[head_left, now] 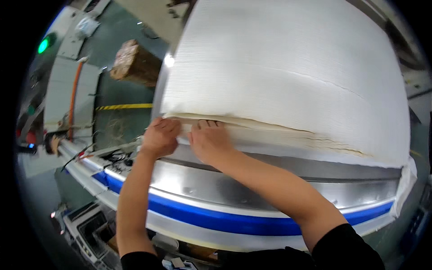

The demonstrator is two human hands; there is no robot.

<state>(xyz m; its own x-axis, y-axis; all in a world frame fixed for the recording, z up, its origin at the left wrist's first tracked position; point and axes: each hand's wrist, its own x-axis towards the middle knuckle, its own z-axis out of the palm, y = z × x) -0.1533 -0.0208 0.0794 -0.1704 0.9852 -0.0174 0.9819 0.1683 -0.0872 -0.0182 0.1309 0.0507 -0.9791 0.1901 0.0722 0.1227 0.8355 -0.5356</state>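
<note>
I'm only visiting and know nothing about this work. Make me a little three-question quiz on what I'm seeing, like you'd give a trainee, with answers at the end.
1. True or false: the left hand and the right hand are both at the near side of the white sheet.
2. Multiple choice: what colour is the long strip along the front, below the metal surface? A) red B) blue C) orange
3. Fill the gap: the ____ hand is closer to the sheet's left edge.

Key: 1. True. 2. B. 3. left.
</note>
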